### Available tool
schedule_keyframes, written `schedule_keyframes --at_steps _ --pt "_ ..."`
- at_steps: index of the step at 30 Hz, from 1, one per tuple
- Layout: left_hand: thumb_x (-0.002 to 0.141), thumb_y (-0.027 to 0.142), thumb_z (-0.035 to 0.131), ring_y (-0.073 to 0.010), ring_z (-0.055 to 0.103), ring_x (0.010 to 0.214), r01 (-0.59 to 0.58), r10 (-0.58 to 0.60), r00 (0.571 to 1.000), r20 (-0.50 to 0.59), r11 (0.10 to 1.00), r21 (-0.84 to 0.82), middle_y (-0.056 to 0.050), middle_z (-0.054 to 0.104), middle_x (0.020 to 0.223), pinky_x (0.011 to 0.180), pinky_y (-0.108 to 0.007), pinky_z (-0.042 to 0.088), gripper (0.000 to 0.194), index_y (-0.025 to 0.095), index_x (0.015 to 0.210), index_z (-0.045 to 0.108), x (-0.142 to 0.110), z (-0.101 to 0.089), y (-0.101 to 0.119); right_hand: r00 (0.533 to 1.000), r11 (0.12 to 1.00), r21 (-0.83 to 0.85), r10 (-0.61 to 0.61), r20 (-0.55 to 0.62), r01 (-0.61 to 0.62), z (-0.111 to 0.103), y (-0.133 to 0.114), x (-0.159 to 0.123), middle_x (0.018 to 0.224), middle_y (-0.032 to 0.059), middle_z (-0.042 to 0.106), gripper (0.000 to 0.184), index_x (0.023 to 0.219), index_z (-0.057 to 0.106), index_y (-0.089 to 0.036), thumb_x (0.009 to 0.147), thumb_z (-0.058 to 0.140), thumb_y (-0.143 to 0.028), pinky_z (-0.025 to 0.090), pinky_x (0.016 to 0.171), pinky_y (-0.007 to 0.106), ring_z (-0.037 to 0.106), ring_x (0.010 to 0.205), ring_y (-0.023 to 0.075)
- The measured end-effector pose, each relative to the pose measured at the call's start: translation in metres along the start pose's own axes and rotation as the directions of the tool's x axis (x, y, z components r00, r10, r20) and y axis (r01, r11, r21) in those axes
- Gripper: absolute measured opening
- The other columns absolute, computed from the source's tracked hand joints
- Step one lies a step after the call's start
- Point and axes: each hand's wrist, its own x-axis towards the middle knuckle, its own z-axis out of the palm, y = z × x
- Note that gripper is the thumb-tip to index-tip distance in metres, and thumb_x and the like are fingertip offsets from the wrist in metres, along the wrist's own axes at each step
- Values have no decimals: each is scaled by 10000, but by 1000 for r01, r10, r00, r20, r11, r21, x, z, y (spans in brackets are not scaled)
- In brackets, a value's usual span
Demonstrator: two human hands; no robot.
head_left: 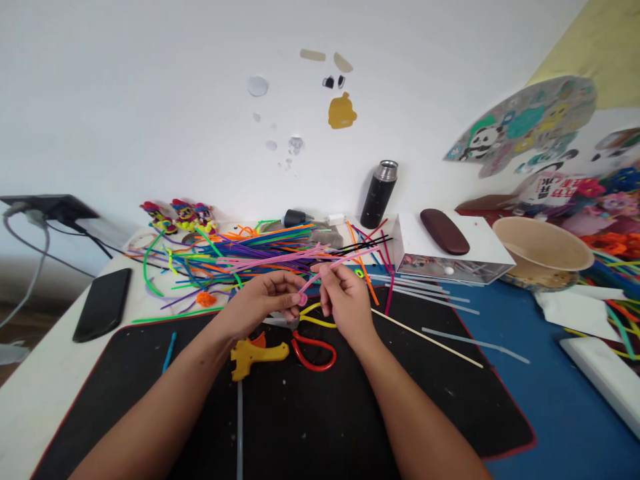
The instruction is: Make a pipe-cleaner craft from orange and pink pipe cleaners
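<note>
Between my two hands runs a pink pipe cleaner (311,283) with a small coil at its near end. The fingers of my left hand (273,295) are closed on that coiled end. Farther up the stem, my right hand (344,293) pinches the same pipe cleaner, whose free end points up to the right. Just beneath my hands lie scissors (315,353) with one red and one yellow handle loop, the blades partly hidden by my left hand. A yellow glue gun (260,355) with a glue stick (240,427) in it rests below my left wrist.
A heap of coloured pipe cleaners (270,250) spreads behind my hands. Clear glue sticks (435,297) and a wooden stick (425,337) lie to the right. Around them are a black flask (379,197), a glasses case (444,231), a bowl (540,247) and a phone (103,305).
</note>
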Motion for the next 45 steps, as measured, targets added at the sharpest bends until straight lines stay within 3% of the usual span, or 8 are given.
schedule_keyframes --at_steps 6,13,19,32,45 --pt "710 401 963 -126 702 676 -12 12 999 -33 1000 -11 -31 761 817 619 -212 585 407 145 964 773 -1 2 0 999 1000 17 18 49 -19 3 6 -1 507 -83 515 412 997 722 -170 941 704 -578 323 370 192 428 362 76" --pt "656 359 1001 -112 692 622 -66 49 991 -123 988 -139 -14 742 779 571 -188 569 429 151 959 781 2 2 -2 1000 1000 -19 5 19 -5 5 8 -2 518 -80 521 394 1003 729 -168 944 701 -556 327 371 201 431 365 80" --pt "695 379 979 -121 705 645 -64 56 996 -74 992 -108 -36 756 791 579 -187 569 396 143 949 789 2 3 -2 997 1000 -21 -3 71 5 6 10 -3 535 -78 533 358 1038 721 -172 963 693 -520 331 382 194 449 376 79" --pt "658 368 1003 -108 690 620 -131 106 976 -193 984 -123 -13 744 743 575 -185 570 422 147 936 775 3 2 -2 998 997 -82 -4 65 9 6 9 -4 521 -72 519 373 1037 755 -158 973 663 -515 329 388 208 448 377 88" --pt "675 362 992 -109 674 633 -162 142 972 -189 982 -98 -20 745 747 599 -199 570 363 152 888 786 4 0 -5 997 998 -70 -4 81 9 7 10 -4 536 -68 526 394 1084 760 -163 969 666 -527 337 385 208 451 383 91"
